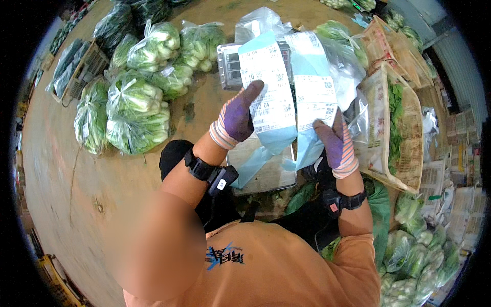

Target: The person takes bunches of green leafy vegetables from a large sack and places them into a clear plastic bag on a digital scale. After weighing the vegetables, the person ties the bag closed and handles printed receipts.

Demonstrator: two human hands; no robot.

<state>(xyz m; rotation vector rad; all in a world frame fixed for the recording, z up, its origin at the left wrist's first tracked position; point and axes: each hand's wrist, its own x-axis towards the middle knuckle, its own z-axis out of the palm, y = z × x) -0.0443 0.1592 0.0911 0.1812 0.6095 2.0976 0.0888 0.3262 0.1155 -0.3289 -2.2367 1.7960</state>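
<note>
My left hand [239,113], in a purple glove with a striped cuff, pinches the edge of a strip of printed white labels [267,87] on light blue backing paper. A second length of label strip [313,92] is gripped by my right hand [335,144], gloved alike, with its thumb on the front. Both lengths stand up side by side, and their blue tails hang lower down. Whether they are joined is unclear. Behind and below them is a weighing scale, its display unit [229,67] partly covered by the paper and its metal platform [266,176] near my legs.
Bagged leafy greens [137,110] are grouped on the floor at left. On the right stand a plastic crate [409,148] with green leaves inside and another crate [391,43] farther back. Clear plastic bags [345,66] lie beside the scale. More bagged vegetables [417,256] sit at lower right.
</note>
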